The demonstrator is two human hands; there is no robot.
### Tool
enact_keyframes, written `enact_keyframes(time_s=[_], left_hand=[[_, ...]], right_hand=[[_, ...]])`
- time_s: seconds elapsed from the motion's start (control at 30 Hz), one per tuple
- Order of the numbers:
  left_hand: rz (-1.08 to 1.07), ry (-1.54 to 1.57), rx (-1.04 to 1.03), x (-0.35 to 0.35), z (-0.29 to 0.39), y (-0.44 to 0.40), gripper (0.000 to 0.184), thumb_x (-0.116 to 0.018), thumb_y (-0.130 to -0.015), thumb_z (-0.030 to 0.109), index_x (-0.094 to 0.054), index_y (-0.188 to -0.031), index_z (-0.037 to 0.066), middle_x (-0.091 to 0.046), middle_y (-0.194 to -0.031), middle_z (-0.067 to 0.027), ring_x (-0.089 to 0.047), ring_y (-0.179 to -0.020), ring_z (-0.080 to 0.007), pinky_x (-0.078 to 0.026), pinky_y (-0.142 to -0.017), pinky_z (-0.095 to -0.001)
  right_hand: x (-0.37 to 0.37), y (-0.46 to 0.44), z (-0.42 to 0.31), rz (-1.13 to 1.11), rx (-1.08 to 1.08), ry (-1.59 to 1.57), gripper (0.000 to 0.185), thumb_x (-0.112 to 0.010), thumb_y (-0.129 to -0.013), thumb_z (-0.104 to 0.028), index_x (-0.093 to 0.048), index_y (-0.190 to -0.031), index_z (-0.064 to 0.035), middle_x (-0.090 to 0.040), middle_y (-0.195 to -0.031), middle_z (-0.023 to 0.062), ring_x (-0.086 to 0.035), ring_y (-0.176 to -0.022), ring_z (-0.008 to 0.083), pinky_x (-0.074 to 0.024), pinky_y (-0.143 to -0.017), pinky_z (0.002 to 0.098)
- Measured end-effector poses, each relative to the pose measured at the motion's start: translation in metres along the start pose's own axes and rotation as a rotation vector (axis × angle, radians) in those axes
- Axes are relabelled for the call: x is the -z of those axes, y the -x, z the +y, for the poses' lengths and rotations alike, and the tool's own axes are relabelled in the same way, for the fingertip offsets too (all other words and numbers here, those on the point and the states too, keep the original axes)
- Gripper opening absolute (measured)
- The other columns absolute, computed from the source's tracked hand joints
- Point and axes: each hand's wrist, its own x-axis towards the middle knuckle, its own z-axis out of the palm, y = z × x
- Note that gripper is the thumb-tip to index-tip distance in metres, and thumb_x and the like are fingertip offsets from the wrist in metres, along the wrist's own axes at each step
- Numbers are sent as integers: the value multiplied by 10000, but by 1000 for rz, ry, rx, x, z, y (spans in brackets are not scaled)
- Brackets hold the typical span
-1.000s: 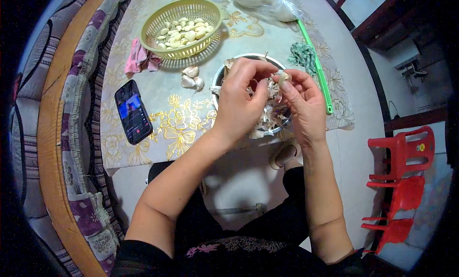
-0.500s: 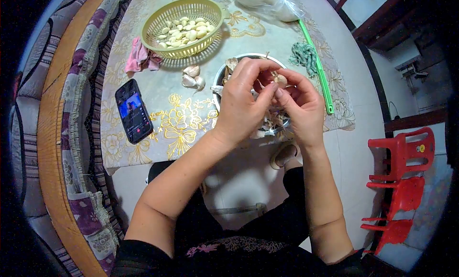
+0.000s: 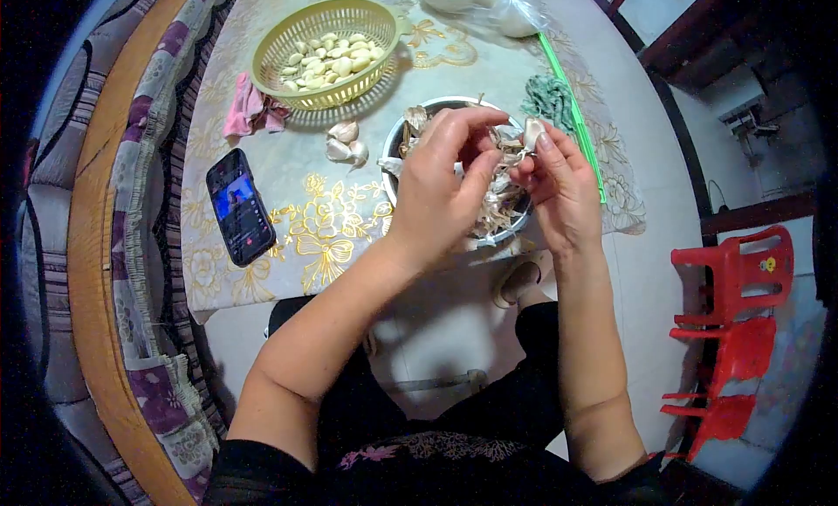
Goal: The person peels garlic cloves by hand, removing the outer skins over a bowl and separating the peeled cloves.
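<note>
In the head view, my right hand (image 3: 563, 178) pinches a pale garlic clove (image 3: 532, 132) between thumb and fingers. My left hand (image 3: 445, 178) is just left of it, loosely curled, with a gap between thumb and index finger; its other fingers are partly hidden. Both hands are over a round metal-rimmed bowl (image 3: 387, 188) of papery garlic skins (image 3: 499, 200). A few unpeeled garlic cloves (image 3: 346, 144) rest on the tablecloth left of the bowl.
A yellow-green basket (image 3: 371, 89) holds several peeled cloves (image 3: 336, 61). Nearby are a pink cloth (image 3: 244, 109), a phone (image 3: 240, 207), a plastic bag (image 3: 489, 6), a green stick (image 3: 572, 104) and green mesh (image 3: 547, 100). Red chairs (image 3: 733, 279) stand at right.
My hands have moved apart. The garlic clove that was between both hands has shifted right and up in my right hand. More of the garlic skins now shows between them.
</note>
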Motion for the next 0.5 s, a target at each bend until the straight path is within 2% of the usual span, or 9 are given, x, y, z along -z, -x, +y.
enact_keyframes(time_s=[0.17,0.37,0.5], left_hand=[[-28,-37,172,5,-5,1,209,-571,-803,-37,-577,-1009,1,-551,-851,-96,-563,-705,-166,-472,-630,-279],[45,-100,-29,2,-9,-1,256,-556,-792,-57,-566,-1039,9,-555,-913,-120,-591,-749,-201,-490,-655,-297],[37,-44,-7,3,-3,-1,306,-568,-772,-68,-556,-1066,17,-540,-918,-124,-595,-775,-210,-494,-662,-302]], right_hand=[[-8,3,-1,-33,-11,43,272,-568,-908,-133,-544,-1146,-4,-628,-913,59,-615,-725,120,-525,-676,251],[-17,8,-4,-45,19,157,267,-610,-881,-128,-562,-1115,-9,-626,-976,61,-617,-782,124,-521,-714,246],[-19,10,-1,-68,35,202,260,-645,-854,-106,-576,-1089,-19,-626,-985,53,-612,-791,116,-515,-728,241]])
